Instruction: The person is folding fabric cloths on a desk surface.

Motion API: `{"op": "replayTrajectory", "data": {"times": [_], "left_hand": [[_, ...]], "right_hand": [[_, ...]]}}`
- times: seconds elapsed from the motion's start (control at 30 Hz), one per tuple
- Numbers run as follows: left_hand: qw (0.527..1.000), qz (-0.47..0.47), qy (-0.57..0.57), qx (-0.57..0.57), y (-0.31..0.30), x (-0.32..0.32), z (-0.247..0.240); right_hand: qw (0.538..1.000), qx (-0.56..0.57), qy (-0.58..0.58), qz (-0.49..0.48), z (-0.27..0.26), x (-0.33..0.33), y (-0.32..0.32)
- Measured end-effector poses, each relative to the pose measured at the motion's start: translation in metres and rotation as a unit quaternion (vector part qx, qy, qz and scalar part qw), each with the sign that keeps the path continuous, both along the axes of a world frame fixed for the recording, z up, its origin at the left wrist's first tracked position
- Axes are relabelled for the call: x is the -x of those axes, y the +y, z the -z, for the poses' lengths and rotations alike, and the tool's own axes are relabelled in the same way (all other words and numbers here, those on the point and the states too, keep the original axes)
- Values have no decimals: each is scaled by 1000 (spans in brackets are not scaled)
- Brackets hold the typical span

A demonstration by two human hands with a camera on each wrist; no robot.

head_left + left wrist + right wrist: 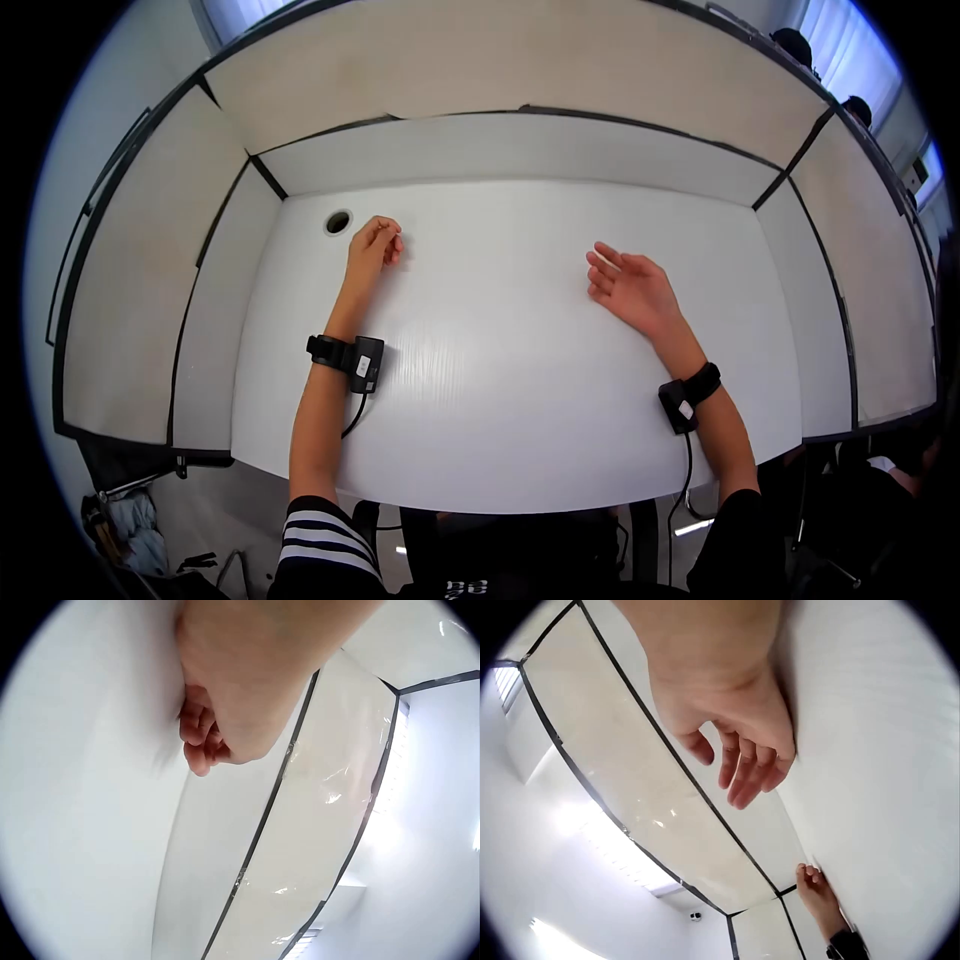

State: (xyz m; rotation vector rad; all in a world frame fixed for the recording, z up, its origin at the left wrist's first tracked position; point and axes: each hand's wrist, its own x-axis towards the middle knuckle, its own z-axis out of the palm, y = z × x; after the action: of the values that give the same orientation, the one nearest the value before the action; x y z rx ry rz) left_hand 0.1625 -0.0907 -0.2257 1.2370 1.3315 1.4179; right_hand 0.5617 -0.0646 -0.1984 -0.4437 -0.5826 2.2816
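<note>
My left hand (376, 246) rests on its side on the white table (480, 330), just right of the round cable hole (338, 222). Its fingers curl loosely, and nothing shows between them; the left wrist view has the same bent fingers (198, 731) beside the tabletop. Farther right, my right hand (635, 290) lies on its outer edge, palm facing inward. The right wrist view shows its fingers (744, 769) apart and slightly bent, holding nothing. A wide stretch of tabletop separates the two hands.
Cream and white partition panels (500, 65) with black edging wall in the back and both sides. Each wrist wears a black camera, the left one (367, 365) and the right one (678, 408), with cables running down past the front edge. Chair parts (645, 540) show below.
</note>
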Motion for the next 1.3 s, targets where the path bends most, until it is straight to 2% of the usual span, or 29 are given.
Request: {"op": "replayTrajectory", "data": {"times": [0.07,0.13,0.23,0.3,0.47,0.57,0.83,1.3], "left_hand": [[998,3,60,-8,3,-6,0],[992,-2,123,-14,1,-9,1],[980,-16,197,-17,-5,-17,-4],[975,-19,219,-26,-7,-22,-7],[971,-25,239,-18,-5,-23,-7],[978,-27,205,-1,-6,-25,-7],[973,-28,227,-2,-5,-22,-5],[973,-22,228,-8,-6,-25,-12]], "right_hand": [[999,-18,-23,11,-1,-5,3],[989,-79,-123,1,-1,-5,3],[959,-184,-216,-8,-6,4,-4],[933,-215,-290,6,-9,9,-10],[912,-277,-303,-2,-6,12,-14],[912,-287,-294,0,-3,11,-14],[908,-298,-294,-5,-2,11,-14],[924,-241,-298,6,-8,10,-12]]}}
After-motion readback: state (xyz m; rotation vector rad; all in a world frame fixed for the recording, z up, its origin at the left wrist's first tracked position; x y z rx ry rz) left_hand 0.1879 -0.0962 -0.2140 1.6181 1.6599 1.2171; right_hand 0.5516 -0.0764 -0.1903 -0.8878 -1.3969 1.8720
